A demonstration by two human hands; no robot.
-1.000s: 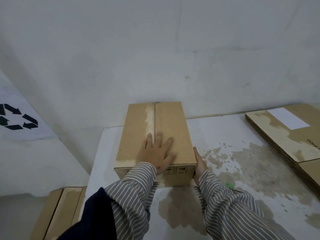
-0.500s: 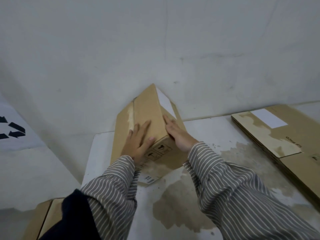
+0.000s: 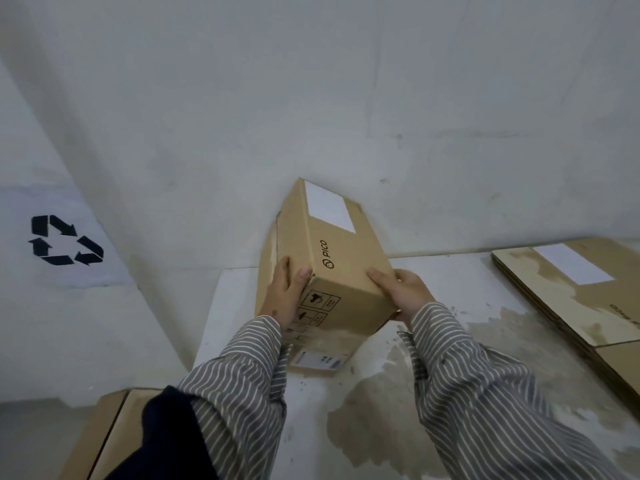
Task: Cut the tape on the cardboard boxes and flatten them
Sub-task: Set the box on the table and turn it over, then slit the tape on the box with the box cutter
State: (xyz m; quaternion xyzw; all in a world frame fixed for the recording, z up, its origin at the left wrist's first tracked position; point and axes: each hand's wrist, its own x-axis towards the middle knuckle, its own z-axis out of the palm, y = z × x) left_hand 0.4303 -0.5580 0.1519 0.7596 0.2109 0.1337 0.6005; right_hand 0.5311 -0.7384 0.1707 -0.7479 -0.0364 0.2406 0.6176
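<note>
Both hands, left (image 3: 282, 296) and right (image 3: 403, 289), grasp tilted box (image 3: 341, 271); underside hidden.

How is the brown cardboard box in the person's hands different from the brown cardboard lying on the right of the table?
The brown cardboard box is assembled, with full sides; the brown cardboard stack at the right lies flattened in sheets. The box is tilted, held by the left hand and right hand; the stack lies flat on the white table, untouched. Both are brown, carry a white label and black printed lettering.
</note>
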